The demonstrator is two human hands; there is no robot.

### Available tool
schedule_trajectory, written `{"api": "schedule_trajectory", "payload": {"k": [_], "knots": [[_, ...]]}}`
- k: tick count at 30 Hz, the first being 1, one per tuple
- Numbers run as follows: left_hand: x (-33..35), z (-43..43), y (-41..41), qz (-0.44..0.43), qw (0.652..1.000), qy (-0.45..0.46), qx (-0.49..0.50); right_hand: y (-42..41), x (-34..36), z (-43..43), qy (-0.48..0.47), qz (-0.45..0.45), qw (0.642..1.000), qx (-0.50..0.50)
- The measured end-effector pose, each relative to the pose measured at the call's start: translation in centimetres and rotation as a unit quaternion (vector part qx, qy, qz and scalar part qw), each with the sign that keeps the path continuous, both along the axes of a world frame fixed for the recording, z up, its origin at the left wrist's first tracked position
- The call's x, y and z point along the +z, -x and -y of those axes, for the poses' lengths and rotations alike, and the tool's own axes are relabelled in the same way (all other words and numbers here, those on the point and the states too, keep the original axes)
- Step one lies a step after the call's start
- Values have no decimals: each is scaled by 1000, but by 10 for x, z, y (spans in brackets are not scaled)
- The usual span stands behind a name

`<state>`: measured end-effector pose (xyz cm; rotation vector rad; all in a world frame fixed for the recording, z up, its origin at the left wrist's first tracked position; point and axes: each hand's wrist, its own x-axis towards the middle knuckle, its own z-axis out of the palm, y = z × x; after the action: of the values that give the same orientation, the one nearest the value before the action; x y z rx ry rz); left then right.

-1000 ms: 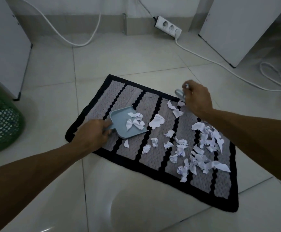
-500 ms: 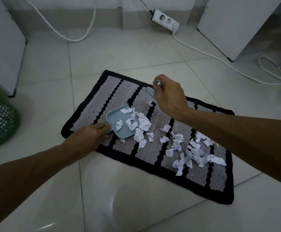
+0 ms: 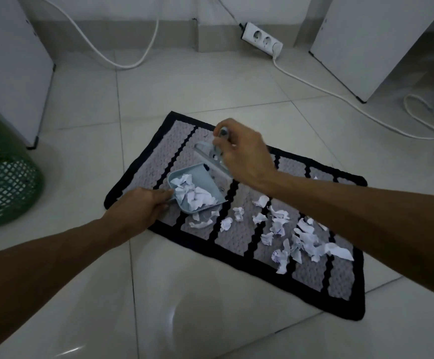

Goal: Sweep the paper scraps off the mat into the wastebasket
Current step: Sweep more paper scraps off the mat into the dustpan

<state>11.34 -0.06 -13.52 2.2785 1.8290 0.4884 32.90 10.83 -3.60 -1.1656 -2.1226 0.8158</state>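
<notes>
Paper scraps (image 3: 194, 196) now fill the dustpan (image 3: 185, 177) your left hand (image 3: 143, 208) grips at the mat's (image 3: 156, 149) left end, your right hand (image 3: 244, 154) clamping the lifted brush (image 3: 210, 156), yet most scraps litter its near right corner, wastebasket (image 3: 1, 172) still waiting

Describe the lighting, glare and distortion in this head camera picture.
Head view: dim, bluish light; soft glare patches on the floor tiles near the bottom; wide-angle bending curves the cabinet edges; paper scraps stay bright against the mat; the right hand looks slightly soft.
</notes>
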Motion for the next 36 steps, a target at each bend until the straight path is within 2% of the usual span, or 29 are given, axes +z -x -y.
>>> {"api": "schedule_trajectory", "payload": {"k": [3, 5, 7, 10, 14, 19, 22, 25, 27, 29, 32, 36], "knots": [[3, 0, 15, 7, 1000, 12, 6, -15, 15, -1, 144, -81, 983, 79], [3, 0, 26, -3, 1000, 10, 10, -22, 13, 13, 277, -73, 948, 138], [1, 0, 35, -10, 999, 23, 36, -23, 0, 33, 329, -37, 929, 164], [1, 1, 43, -33, 997, 47, 58, -19, -23, 40, 284, 0, 944, 166], [-1, -1, 52, -59, 995, 54, 61, -27, -18, 1, 219, 19, 970, 102], [-9, 2, 56, -61, 996, 30, 53, -45, 11, -40, 201, -39, 978, 41], [-13, 6, 53, -56, 997, 16, 44, -46, 18, -63, 107, -60, 991, -44], [-11, 14, 43, -33, 999, 9, 20, -47, 4, -64, -49, 91, 988, -111], [-10, 21, 31, -27, 1000, 10, 6, -45, -15, -44, -75, 175, 977, -92], [-8, 26, 18, -26, 999, 12, 17, -38, -32, -14, -70, 202, 976, -45], [-3, 30, -1, -14, 1000, -3, 22, -18, -35, 16, -52, 154, 987, -2], [4, 27, -15, 0, 1000, 7, 14, 6, -17, 17, -23, 69, 997, 7]]}}
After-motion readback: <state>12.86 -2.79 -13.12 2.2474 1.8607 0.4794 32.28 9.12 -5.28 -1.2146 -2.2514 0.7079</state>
